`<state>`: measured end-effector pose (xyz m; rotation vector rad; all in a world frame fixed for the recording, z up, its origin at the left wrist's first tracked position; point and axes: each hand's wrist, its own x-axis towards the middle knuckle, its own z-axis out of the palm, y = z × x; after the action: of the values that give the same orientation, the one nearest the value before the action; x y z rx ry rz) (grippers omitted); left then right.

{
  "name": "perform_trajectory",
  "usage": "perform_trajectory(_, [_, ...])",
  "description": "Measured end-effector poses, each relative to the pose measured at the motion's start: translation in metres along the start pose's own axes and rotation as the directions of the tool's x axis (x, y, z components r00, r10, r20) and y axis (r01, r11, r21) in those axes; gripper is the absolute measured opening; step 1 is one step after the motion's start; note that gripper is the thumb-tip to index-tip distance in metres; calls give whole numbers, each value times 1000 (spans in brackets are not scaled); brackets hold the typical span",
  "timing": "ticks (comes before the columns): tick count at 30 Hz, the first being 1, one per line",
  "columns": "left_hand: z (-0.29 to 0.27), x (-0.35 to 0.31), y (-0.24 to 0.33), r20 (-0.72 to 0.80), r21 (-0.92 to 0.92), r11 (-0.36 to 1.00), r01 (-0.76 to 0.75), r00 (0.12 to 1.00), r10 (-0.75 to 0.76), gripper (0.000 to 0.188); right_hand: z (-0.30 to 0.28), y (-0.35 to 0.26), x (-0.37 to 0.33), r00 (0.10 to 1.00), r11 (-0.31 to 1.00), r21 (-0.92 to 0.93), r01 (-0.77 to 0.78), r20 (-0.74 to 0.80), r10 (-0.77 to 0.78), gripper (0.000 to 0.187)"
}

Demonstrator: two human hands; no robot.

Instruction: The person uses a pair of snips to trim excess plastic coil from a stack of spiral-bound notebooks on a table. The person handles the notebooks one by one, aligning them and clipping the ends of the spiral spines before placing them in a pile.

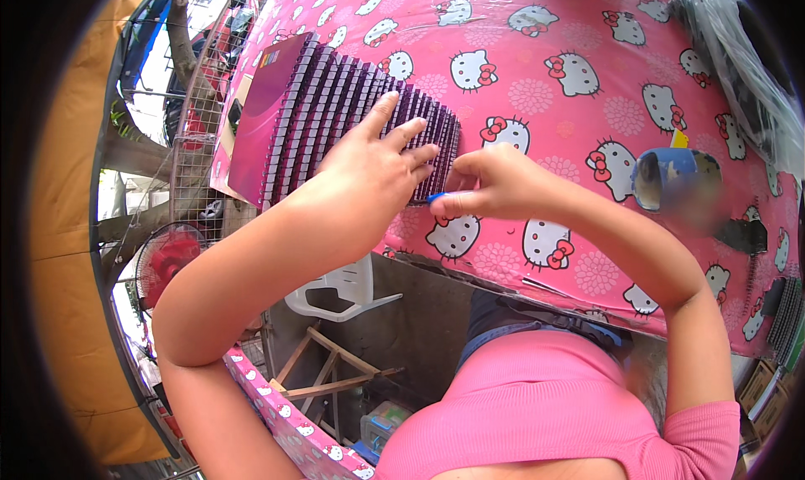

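Observation:
A row of spiral-bound notebooks (323, 115) with purple covers and metal wire bindings lies overlapped on the pink table, with a full magenta cover showing at its left end. Across the right part of the row rests my left hand (373, 157), palm down, fingers stretched and spread. My right hand (482, 182) is at the row's near right corner, its fingers curled and its thumb bent toward them. A small blue piece (435, 198) shows at the thumb tip. Whatever lies between those fingers is hidden.
The table's pink patterned cover (537, 94) has a near edge before my body. A round mirror-like object (671, 178) lies to the right, clear plastic (742, 69) at the far right. Below stand a white plastic chair (344, 291) and a wooden frame (327, 388); a red fan (172, 254) is at left.

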<state>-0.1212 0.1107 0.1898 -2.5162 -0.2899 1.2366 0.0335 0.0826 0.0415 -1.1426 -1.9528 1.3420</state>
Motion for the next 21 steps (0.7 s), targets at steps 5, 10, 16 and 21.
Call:
perform_trajectory(5, [-7,4,4,118,-16,998,67,991,-65,71,13,16,-14,713,713,-606,352,-320,-624,46])
perform_trajectory(10, [-6,5,3,121,16,999,51,991,-53,73,10,21,2,895,914,-190,358,-210,-394,39])
perform_trajectory(16, [1,11,5,72,-36,999,29,997,-26,75,0,8,2,994,987,114,-110,28,107,48])
perform_trajectory(21, [-6,15,10,177,38,997,72,981,-78,72,23,10,-18,778,747,-606,275,-316,-543,46])
